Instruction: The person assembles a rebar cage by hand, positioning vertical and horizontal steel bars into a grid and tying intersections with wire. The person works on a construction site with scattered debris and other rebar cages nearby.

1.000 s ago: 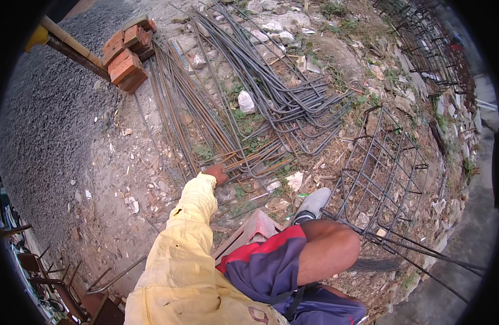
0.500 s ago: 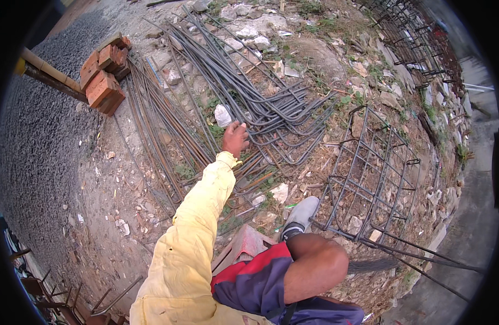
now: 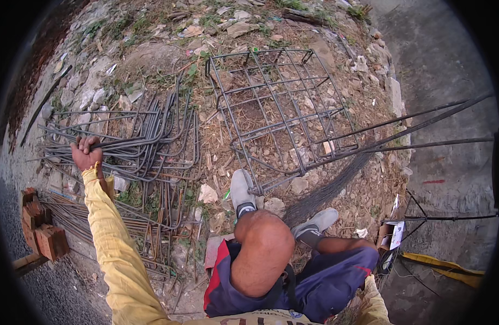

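My left hand (image 3: 87, 154) reaches out to the far left in a yellow sleeve. Its fingers are curled round a bent steel reinforcing bar (image 3: 115, 143) on top of a heap of similar hooked bars (image 3: 158, 130). The far ends of these bars lie to the left of the hand. Of my right arm only the yellow sleeve (image 3: 375, 304) shows at the lower right; the hand itself is out of sight. Ahead of my feet lies a wired steel rebar cage (image 3: 286, 127).
Thinner rusty bars (image 3: 92, 216) lie nearer on the left, beside stacked red bricks (image 3: 51, 238). Long bars (image 3: 423, 145) and a bundle of thin dark wire (image 3: 330, 189) extend right. A small open carton (image 3: 389, 235) stands on the concrete. Stones litter the ground.
The view has swung right, bringing the whole cage, both feet and the right sleeve into sight. My left hand has closed on a bent bar from the heap.
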Demonstrator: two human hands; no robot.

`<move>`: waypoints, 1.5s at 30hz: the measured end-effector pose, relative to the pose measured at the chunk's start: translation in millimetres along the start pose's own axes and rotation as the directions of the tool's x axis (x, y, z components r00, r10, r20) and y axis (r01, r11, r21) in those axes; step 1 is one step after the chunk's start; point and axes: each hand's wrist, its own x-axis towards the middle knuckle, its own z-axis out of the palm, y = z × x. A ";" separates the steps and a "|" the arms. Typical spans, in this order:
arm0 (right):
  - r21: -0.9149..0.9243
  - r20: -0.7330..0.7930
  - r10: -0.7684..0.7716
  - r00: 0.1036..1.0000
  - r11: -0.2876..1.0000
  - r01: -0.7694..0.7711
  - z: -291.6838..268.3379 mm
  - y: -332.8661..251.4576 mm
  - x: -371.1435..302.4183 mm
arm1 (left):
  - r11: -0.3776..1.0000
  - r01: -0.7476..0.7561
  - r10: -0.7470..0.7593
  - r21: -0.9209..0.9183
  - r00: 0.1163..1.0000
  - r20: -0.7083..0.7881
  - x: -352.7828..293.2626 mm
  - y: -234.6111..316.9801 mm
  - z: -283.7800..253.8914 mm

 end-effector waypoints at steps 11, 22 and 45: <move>0.357 -0.195 -0.523 0.830 0.750 0.556 -118.9 -114.5 -4.0 | 0.996 -0.041 0.066 -0.079 0.935 0.348 -229.6 -188.3 264.5; 0.304 -0.172 -0.902 -0.396 -0.431 0.850 -91.1 -448.1 -313.4 | 0.966 -0.047 -0.147 0.255 0.708 0.690 -403.4 -320.4 350.5; -0.373 -0.325 -0.933 -0.153 -0.022 0.927 -39.3 -707.1 -182.0 | 0.523 0.517 -0.848 0.677 0.236 0.475 -338.7 -371.7 259.3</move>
